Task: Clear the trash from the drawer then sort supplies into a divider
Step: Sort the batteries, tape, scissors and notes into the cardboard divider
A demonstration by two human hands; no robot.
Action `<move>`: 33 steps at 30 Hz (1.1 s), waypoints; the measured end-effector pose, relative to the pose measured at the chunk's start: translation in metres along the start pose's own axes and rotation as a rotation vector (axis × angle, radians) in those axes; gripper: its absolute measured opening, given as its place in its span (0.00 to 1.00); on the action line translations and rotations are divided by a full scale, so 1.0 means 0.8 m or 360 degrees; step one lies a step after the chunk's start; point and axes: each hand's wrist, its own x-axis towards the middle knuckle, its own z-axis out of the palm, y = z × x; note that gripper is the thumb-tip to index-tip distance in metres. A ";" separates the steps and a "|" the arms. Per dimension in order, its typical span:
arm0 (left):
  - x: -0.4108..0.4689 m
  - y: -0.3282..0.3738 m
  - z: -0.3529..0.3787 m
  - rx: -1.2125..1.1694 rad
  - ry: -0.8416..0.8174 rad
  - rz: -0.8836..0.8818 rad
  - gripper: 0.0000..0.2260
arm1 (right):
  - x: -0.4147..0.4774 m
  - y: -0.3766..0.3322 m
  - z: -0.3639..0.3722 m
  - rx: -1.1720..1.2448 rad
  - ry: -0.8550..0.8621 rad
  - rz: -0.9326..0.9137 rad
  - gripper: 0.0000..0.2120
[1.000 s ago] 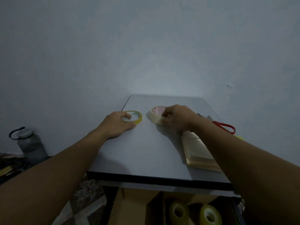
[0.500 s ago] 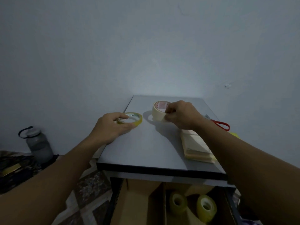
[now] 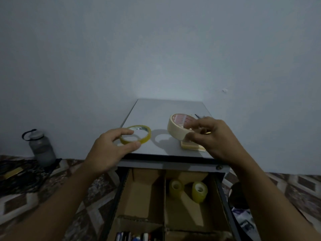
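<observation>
Both hands grip tape rolls above the worktop (image 3: pixel 156 108), left hand (image 3: pixel 111 148) the thin yellow roll (image 3: pixel 135 134), right hand (image 3: pixel 215 138) the masking tape (image 3: pixel 177 127), with the cardboard divider (image 3: pixel 164 197) directly below, toward the person.

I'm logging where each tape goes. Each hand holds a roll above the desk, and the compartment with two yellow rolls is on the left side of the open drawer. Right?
Not quite. The head view shows the two yellow rolls in the right compartment of the divider; the left one beside it looks empty. The rest holds: the left hand has the thin yellow roll, the right hand the cream roll.
</observation>
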 end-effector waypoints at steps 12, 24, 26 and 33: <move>-0.137 -0.042 0.048 0.0026 -0.0142 -0.0028 0.20 | -0.170 0.061 0.020 -0.0039 -0.0389 0.0429 0.06; -0.162 -0.066 0.082 0.0201 -0.0221 -0.0062 0.21 | -0.152 0.109 0.090 -0.0369 -0.0883 0.0604 0.07; -0.159 -0.068 0.082 0.0223 -0.0227 -0.0079 0.21 | -0.151 0.113 0.096 -0.0400 -0.0905 0.0584 0.08; -0.156 -0.065 0.085 0.0214 -0.0234 -0.0099 0.20 | -0.155 0.123 0.102 -0.0491 -0.0927 0.0517 0.12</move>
